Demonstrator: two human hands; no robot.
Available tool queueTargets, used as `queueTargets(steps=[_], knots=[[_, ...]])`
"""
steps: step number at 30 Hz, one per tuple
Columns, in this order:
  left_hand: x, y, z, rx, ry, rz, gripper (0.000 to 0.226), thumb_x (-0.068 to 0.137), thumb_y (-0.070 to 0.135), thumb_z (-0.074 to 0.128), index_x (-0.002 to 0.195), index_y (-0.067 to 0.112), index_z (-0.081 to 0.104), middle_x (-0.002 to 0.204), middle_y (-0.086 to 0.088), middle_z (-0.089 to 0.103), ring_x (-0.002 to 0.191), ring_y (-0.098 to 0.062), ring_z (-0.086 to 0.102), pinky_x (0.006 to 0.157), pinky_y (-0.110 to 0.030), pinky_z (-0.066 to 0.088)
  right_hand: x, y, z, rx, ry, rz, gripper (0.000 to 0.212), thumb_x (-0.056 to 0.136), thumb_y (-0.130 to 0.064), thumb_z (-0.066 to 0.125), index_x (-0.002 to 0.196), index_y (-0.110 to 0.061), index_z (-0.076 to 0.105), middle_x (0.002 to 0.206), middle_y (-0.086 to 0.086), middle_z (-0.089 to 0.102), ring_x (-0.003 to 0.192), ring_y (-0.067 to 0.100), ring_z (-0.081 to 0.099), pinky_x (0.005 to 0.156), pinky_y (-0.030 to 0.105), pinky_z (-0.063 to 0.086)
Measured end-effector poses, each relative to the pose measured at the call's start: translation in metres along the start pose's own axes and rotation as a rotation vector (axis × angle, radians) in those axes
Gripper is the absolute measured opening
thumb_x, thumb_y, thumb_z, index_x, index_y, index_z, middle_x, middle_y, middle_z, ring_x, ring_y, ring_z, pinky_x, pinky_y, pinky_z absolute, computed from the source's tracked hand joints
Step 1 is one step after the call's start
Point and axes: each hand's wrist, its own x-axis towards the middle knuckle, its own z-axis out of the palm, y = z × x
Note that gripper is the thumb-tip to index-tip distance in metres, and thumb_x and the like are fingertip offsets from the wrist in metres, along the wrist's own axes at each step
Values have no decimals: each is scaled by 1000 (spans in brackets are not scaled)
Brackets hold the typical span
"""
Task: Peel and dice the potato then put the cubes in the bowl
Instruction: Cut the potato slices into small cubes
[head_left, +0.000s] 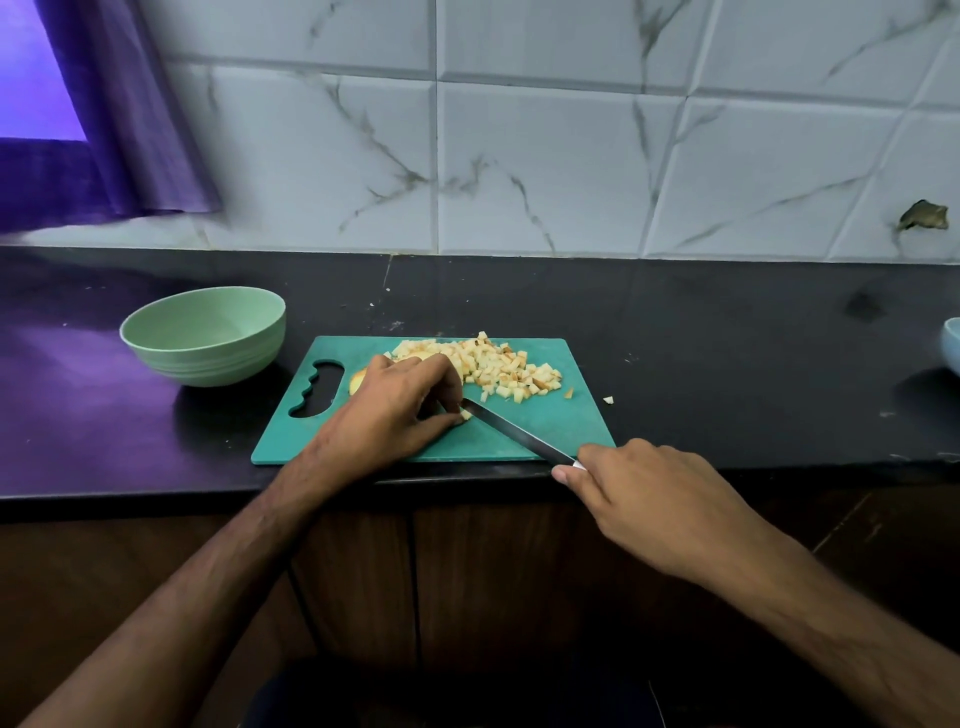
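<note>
A green cutting board (545, 431) lies on the dark counter. A heap of small potato cubes (498, 371) covers its far part. My left hand (395, 410) is curled over a potato piece near the board's middle, pinching a small bit at its fingertips; a pale slice (357, 383) shows behind the hand. My right hand (649, 493) grips the handle of a knife (514, 431), whose blade lies slanted on the board with its tip against my left fingertips. A pale green bowl (205, 338) stands to the left of the board, with nothing visible inside.
One stray cube (608, 399) lies on the counter just right of the board. The rim of a light blue bowl (951, 348) shows at the right edge. A tiled wall stands behind, a purple curtain (119, 119) at the far left. The counter's front edge runs under my wrists.
</note>
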Motion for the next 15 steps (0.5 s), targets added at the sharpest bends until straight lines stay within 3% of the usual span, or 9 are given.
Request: queueTargets(steps=[2, 10, 15], knots=[[0, 0, 0, -2, 6, -8, 26, 88, 27, 79, 97, 30, 55, 88, 16, 63, 82, -2, 58, 95, -35, 36, 1, 0, 6, -19, 14, -6, 45, 104, -62, 19, 94, -31, 49, 87, -8, 58, 73, 10, 58, 69, 33, 54], [0, 2, 1, 5, 18, 4, 27, 89, 29, 78, 99, 31, 54, 87, 17, 65, 84, 0, 56, 89, -30, 33, 0, -7, 9, -126, 67, -52, 40, 107, -56, 20, 96, -28, 47, 82, -8, 55, 68, 9, 55, 61, 29, 48], [2, 1, 3, 200, 42, 85, 22, 90, 37, 73, 111, 35, 67, 99, 20, 56, 94, -2, 44, 76, -34, 26, -4, -17, 5, -225, 80, -89, 35, 108, -52, 22, 95, -25, 39, 71, -7, 38, 60, 14, 43, 57, 33, 39]])
